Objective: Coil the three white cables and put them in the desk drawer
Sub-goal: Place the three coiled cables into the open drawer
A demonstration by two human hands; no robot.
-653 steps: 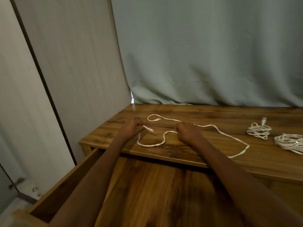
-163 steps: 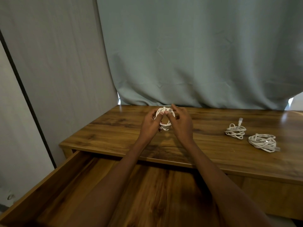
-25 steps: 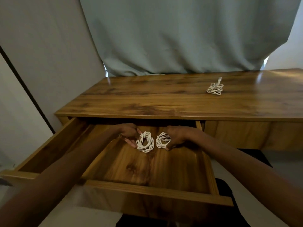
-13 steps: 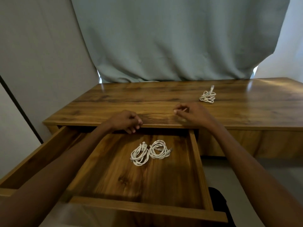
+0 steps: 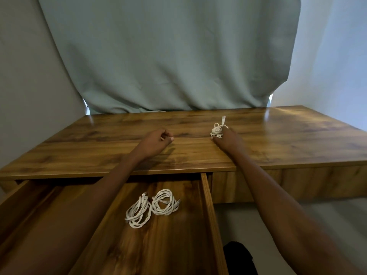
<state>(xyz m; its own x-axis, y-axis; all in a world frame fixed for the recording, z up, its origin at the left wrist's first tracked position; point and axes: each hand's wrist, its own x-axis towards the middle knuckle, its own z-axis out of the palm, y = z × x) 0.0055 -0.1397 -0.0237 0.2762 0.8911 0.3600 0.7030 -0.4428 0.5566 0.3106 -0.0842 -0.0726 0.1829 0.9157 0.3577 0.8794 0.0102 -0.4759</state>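
Note:
Two coiled white cables lie side by side on the floor of the open desk drawer (image 5: 208, 211): the left coil (image 5: 138, 212) and the right coil (image 5: 164, 202). A third white cable bundle (image 5: 218, 129) sits on the wooden desk top (image 5: 111, 147), its plug end sticking up. My right hand (image 5: 228, 140) reaches over the desk and its fingertips close on the near side of that bundle. My left hand (image 5: 156, 140) hovers over the desk top to the left, fingers curled loosely, holding nothing.
A grey-green curtain (image 5: 168, 56) hangs behind the desk. A pale wall panel (image 5: 29, 86) stands at the left. The drawer sticks out toward me below the desk front; grey floor (image 5: 297, 225) shows to its right.
Both hands have moved forward from the desk's front edge. My right hand has reached the third bundle. The two coils in the drawer have stayed put.

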